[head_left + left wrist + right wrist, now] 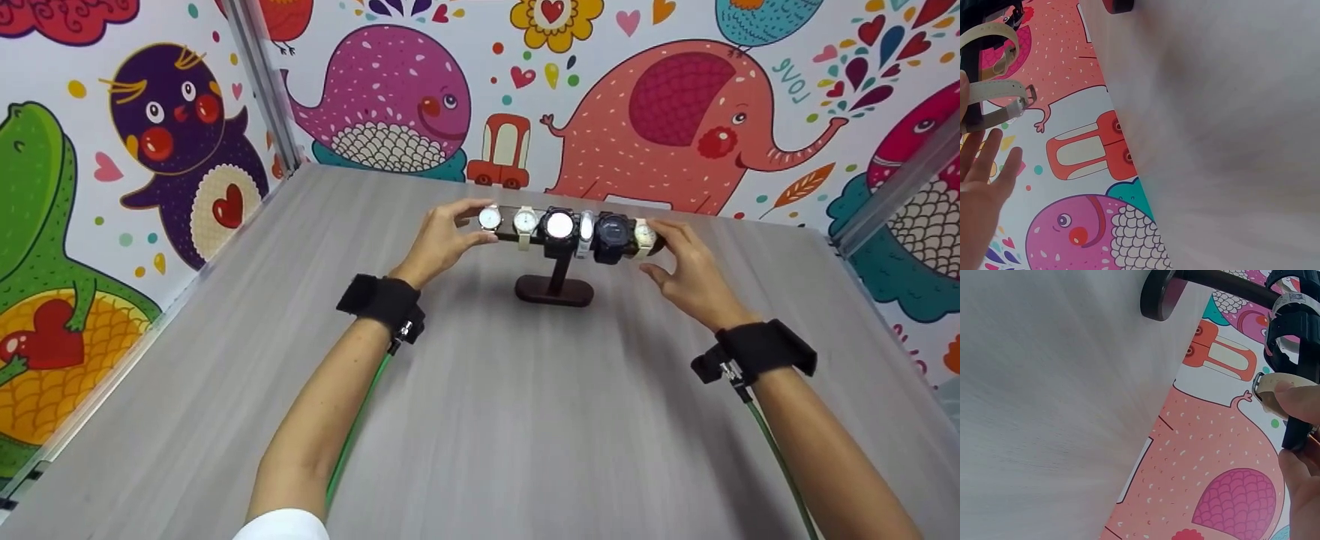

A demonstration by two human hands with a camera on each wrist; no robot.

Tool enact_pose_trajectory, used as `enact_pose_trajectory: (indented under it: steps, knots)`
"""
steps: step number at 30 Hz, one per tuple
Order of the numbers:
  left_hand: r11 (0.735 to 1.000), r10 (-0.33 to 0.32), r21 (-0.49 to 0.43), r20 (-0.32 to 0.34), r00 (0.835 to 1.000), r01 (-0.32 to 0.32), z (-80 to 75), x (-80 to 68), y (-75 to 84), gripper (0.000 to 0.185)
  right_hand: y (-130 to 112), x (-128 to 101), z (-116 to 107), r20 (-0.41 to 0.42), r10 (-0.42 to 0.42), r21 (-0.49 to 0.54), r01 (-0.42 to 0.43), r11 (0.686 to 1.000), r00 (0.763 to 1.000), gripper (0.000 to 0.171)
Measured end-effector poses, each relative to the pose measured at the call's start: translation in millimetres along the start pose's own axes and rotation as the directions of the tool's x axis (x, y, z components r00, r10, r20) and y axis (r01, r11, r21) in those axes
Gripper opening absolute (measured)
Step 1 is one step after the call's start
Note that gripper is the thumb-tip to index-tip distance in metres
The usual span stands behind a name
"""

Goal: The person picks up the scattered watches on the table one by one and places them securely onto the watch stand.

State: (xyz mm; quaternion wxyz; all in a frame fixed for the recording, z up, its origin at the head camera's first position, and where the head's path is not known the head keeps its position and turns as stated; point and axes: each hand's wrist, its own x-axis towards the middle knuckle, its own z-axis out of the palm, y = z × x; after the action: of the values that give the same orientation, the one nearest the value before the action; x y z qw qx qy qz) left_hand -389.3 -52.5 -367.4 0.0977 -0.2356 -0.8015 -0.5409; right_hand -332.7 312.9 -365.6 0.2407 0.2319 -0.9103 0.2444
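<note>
A dark brown watch stand (555,291) stands upright on the table, its crossbar lined with several wristwatches. My left hand (442,240) pinches the white wristwatch (490,218) at the bar's left end, index finger above and thumb below. Its pale buckled strap (1002,88) loops around the bar in the left wrist view, the other fingers spread beside it. At the opposite end, my right hand (694,274) holds a cream wristwatch (643,234). In the right wrist view the thumb lies on its strap (1270,384), with a finger at the bar end (1296,434).
Between the hands, the bar also carries a white watch (525,221), black watches (613,234) and a slim silver one (586,229). The grey table (480,420) meets cartoon-printed walls (390,90) behind and at the sides. Green cables (358,420) run along both forearms.
</note>
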Motion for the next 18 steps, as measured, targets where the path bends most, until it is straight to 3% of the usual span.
enact_pose_trajectory:
  steps: [10,18]
  knots:
    - [1.0,-0.012,0.008,0.017,1.0,0.012,0.0,1.3,-0.9,0.057,0.0,-0.8,0.7,-0.013,0.009,0.02,-0.009,1.0,1.0,0.063]
    - [0.999,-0.005,-0.036,0.02,1.0,0.006,1.5,2.8,-1.2,0.057,-0.1,-0.4,0.3,-0.031,0.008,0.035,-0.007,0.999,0.999,0.062]
